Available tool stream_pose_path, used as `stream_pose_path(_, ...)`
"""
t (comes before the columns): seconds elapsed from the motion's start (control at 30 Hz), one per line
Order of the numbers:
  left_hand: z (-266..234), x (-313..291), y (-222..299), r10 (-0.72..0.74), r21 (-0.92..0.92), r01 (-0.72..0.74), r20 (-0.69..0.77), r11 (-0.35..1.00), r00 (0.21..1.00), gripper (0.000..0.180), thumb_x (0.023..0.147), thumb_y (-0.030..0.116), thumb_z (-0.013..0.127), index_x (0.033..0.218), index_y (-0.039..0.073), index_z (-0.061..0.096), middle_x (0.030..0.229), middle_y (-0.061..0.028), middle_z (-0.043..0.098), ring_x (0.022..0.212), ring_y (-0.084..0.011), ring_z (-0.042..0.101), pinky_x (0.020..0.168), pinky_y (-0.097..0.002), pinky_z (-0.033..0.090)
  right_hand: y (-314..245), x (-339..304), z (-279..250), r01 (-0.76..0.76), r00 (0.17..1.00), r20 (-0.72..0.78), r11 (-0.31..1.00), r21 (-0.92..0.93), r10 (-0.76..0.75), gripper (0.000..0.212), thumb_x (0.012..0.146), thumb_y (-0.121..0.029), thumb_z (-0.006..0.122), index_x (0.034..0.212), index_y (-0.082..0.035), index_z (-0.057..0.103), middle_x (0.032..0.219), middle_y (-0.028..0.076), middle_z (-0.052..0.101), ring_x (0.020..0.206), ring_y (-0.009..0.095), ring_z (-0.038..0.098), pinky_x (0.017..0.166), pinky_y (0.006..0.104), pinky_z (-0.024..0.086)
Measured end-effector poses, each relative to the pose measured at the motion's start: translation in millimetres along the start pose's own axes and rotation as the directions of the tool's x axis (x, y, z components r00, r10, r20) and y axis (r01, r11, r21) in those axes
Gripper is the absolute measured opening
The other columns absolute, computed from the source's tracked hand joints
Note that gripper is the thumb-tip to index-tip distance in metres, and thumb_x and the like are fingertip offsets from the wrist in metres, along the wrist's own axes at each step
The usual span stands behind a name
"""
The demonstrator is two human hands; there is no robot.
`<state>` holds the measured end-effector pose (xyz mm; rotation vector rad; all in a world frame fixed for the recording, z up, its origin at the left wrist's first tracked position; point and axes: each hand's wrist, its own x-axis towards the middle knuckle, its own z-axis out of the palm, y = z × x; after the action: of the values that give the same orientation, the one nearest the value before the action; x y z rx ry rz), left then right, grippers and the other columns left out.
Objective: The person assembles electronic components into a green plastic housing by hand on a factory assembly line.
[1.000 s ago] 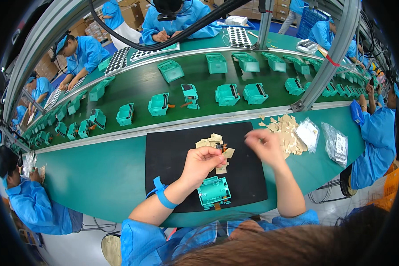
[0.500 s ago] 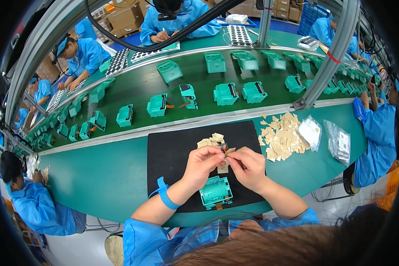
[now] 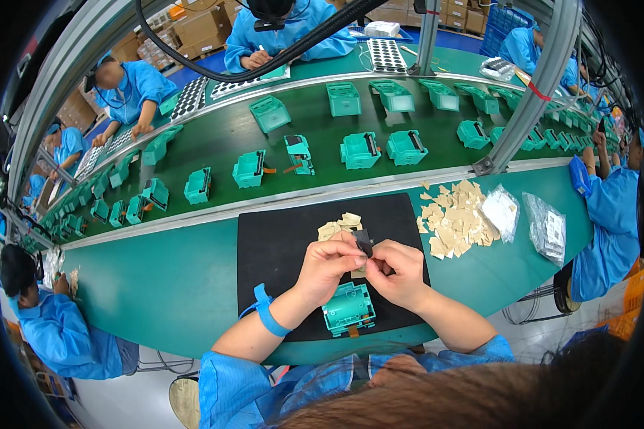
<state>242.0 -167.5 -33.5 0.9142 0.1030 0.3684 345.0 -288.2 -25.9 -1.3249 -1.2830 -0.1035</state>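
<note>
Over the black mat (image 3: 279,250) my two hands meet, fingertips close together. My left hand (image 3: 329,266) pinches a small flat black part (image 3: 363,242) that sticks up between the hands. My right hand (image 3: 397,270) has its thumb and fingers pressed together at the lower end of the same part; whether it grips the part itself is hidden. Just below the hands rests a green plastic housing (image 3: 348,309) with a brown flex strip at its near edge. Behind my left fingers lie some beige paper pieces (image 3: 340,226). A blue strap (image 3: 266,311) circles my left wrist.
A pile of torn beige paper (image 3: 454,222) lies right of the mat, beside clear plastic bags (image 3: 546,229). Beyond the table edge runs a green conveyor (image 3: 222,143) carrying green housings (image 3: 360,150). A metal post (image 3: 533,93) stands at its near edge. Co-workers in blue sit around.
The small part between my fingers has turned, so its dark face now shows instead of the brownish strip. My hands stay nearly in place. Housings on the conveyor have shifted slightly left.
</note>
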Motion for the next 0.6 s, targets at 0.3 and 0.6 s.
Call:
stream_pose_path(0.3,1,1,-1,0.015,0.091,-0.017,0.020,0.996,1.000,0.014,0.071,-0.010,0.063,0.080,-0.001,0.067,0.086,-0.0042,0.056,0.080,-0.0134,0.056,0.073,-0.0262,0.046,1,0,-5,-0.010,1.000,0.010,0.999,-0.031,0.010,0.009,0.067,0.005,0.063,0.072,0.000,0.056,0.063,0.007,0.056,0.049,0.014,0.055,0.043,0.0246,0.043)
stream_pose_path(0.6,-11,8,29,0.344,0.720,-0.548,0.431,0.425,0.834,0.018,0.064,0.001,0.073,0.080,0.005,0.068,0.087,-0.0057,0.054,0.074,-0.0166,0.051,0.062,-0.0268,0.042,75,1,-103,-0.468,0.784,0.008,0.601,-0.647,0.620,0.015,0.070,-0.017,0.054,0.068,-0.003,0.058,0.058,0.014,0.058,0.060,0.031,0.059,0.054,0.0421,0.046)
